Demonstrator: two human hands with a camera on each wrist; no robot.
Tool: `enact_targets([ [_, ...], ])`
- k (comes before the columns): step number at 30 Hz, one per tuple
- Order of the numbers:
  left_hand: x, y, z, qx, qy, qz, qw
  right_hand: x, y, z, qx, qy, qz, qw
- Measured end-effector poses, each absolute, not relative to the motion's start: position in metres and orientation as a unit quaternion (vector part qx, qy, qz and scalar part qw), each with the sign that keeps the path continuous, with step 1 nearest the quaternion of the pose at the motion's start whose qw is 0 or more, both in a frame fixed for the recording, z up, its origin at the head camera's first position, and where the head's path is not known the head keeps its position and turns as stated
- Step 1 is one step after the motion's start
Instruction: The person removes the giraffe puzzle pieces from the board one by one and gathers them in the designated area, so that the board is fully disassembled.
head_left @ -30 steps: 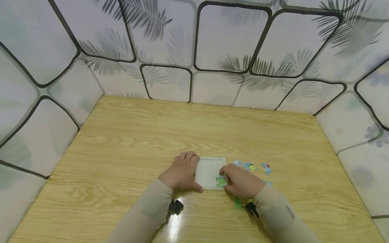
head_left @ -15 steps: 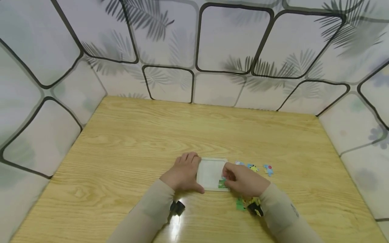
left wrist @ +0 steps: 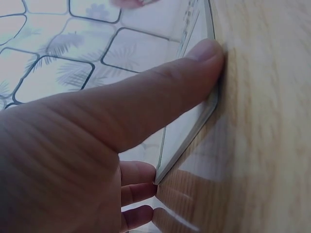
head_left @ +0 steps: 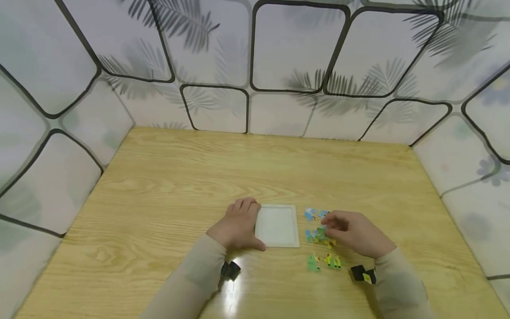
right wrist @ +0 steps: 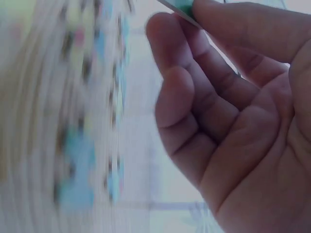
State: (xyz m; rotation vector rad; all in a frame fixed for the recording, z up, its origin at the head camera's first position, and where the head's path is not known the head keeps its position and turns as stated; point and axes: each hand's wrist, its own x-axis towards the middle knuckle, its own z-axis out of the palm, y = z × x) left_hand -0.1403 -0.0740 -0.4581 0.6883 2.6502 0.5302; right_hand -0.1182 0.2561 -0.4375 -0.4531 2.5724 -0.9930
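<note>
My left hand (head_left: pixel 237 225) lies along the left side of a shallow white puzzle tray (head_left: pixel 276 226), its inside bare. In the left wrist view the straight thumb (left wrist: pixel 160 92) touches one edge of the tray, and fingertips (left wrist: pixel 138 172) meet its corner. To the right of the tray, my right hand (head_left: pixel 358 232) pinches a green jigsaw piece (head_left: pixel 320 233) between thumb and fingers, above other loose pieces. Only an edge of that piece (right wrist: pixel 183 6) shows at the top of the right wrist view, where the other fingers curl loosely.
Several loose jigsaw pieces lie right of the tray: blue ones (head_left: pixel 310 214) at the back, green and yellow ones (head_left: pixel 332 261) nearer. Black wrist cameras (head_left: pixel 230 270) hang under both sleeves. Patterned fabric walls (head_left: pixel 279 113) bound the wooden table (head_left: pixel 179 177) behind and at the sides.
My right hand has lifted the green piece out of the tray's near right corner and carried it right, over the loose pieces. The left hand stays at the tray.
</note>
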Motion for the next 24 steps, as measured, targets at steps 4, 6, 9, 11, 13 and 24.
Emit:
enact_targets([
  [4, -0.142, -0.077, -0.462, 0.240, 0.937, 0.184, 0.173, -0.115, 0.284, -0.436, -0.143, 0.907, -0.342, 0.198],
  [6, -0.143, -0.079, -0.463, 0.237, 0.938, 0.184, 0.173, -0.111, 0.294, -0.437, -0.140, 0.900, -0.348, 0.223],
  [9, -0.143, -0.082, -0.464, 0.236, 0.938, 0.184, 0.173, -0.105, 0.302, -0.440, -0.134, 0.891, -0.349, 0.258],
  [11, -0.143, -0.082, -0.465, 0.238, 0.938, 0.184, 0.174, -0.102, 0.304, -0.442, -0.131, 0.889, -0.345, 0.273],
  [13, -0.143, -0.082, -0.465, 0.240, 0.938, 0.184, 0.172, -0.101, 0.304, -0.444, -0.128, 0.893, -0.334, 0.273],
  [24, -0.140, -0.079, -0.467, 0.246, 0.936, 0.187, 0.171, -0.097, 0.295, -0.452, -0.122, 0.910, -0.293, 0.268],
])
